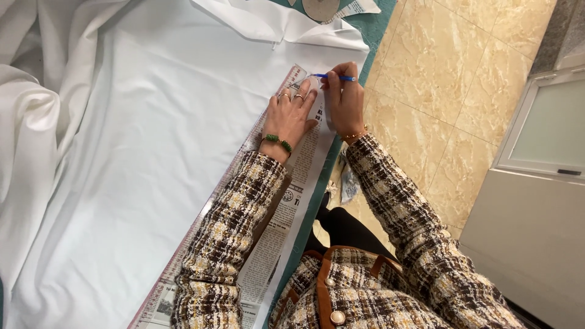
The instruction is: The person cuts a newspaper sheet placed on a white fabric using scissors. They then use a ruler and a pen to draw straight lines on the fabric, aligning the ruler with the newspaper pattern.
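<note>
My left hand [291, 116] lies flat, fingers spread, pressing a long strip of newspaper pattern [286, 207] onto white fabric [152, 152]. It wears rings and a green bead bracelet. My right hand [345, 97] holds a blue pen [335, 77] whose tip touches the top end of the newspaper strip, just beyond my left fingertips. Both sleeves are brown and cream tweed.
The fabric covers a green-topped table [372, 24] whose edge runs diagonally beside the paper. Bunched white cloth [30, 122] piles at the left. A round pale object [321, 8] sits at the top. Beige tiled floor [439, 79] and a grey cabinet [536, 183] lie to the right.
</note>
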